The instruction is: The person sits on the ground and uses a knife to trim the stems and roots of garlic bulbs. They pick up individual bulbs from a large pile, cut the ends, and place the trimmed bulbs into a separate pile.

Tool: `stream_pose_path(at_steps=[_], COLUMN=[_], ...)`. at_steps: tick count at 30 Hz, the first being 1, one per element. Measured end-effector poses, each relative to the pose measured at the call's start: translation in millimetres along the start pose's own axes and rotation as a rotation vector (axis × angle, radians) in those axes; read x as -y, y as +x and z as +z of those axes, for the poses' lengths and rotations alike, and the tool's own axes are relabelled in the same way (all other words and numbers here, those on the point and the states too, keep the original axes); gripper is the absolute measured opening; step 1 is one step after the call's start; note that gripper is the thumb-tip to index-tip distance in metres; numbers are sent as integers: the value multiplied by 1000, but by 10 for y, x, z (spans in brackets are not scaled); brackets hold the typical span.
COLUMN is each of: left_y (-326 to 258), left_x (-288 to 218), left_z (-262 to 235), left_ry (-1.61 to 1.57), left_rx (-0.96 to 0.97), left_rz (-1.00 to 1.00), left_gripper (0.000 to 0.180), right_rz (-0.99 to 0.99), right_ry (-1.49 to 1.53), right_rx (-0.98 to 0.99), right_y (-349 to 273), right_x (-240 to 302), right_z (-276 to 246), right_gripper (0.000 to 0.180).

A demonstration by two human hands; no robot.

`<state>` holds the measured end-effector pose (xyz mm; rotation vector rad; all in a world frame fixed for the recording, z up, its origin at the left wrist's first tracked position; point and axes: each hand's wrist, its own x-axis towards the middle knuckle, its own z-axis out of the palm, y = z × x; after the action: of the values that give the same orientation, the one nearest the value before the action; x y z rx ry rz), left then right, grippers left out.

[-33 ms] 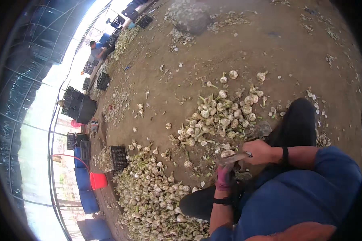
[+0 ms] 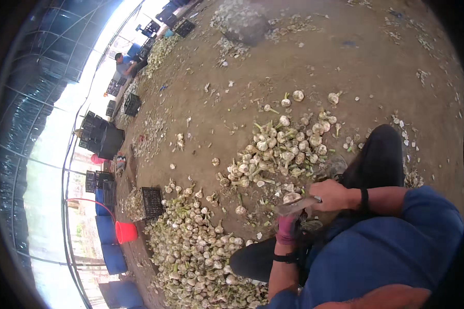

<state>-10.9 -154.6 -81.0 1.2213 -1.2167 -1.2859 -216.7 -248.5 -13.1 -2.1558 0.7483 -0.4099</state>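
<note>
My right hand [image 2: 331,195], bare, is closed around the handle of a knife [image 2: 297,206]. Its broad blade points left and lies across the top of my left hand [image 2: 287,224], which wears a pinkish-purple glove. A garlic bulb [image 2: 292,196] shows just beyond the blade, gripped by the left hand; the blade hides most of those fingers. In front of my hands lies a heap of garlic bulbs [image 2: 273,147] with stem stubs. A much larger garlic pile [image 2: 196,252] spreads at the left, beside my bent knee.
A black crate [image 2: 152,203] stands at the large pile's far edge, near a red bucket [image 2: 126,232] and blue barrels [image 2: 113,258]. Stacked dark crates [image 2: 108,139] line the left side. Farther off, another person [image 2: 125,66] sits by crates. Peelings litter the dirt floor [image 2: 314,72].
The knife blade has shifted slightly and shows more of its flat side. Both hands stay nearly in place, with the garlic bulb still in the left one.
</note>
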Motion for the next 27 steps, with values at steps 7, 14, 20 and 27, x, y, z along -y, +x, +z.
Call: stream_pose_path(at_steps=[7,14,20,27], left_y=[-242,-197,-287,-447], left_x=[213,-244,-137,352], left_z=[-71,82,57,-259], left_ry=[507,300,-300,249], left_rx=[-53,-50,-121,11], left_rz=[2,-265,-420,-140], left_gripper=[24,24,25,24], right_rz=[-42,43,-9,-59], right_ry=[-90,-136,-139,-103], right_rx=[108,122,68,68], right_y=[-123,-189,-216,-121], right_x=[153,232,149,0], right_z=[-2,-39,61,269], right_gripper=[38,34,35,36])
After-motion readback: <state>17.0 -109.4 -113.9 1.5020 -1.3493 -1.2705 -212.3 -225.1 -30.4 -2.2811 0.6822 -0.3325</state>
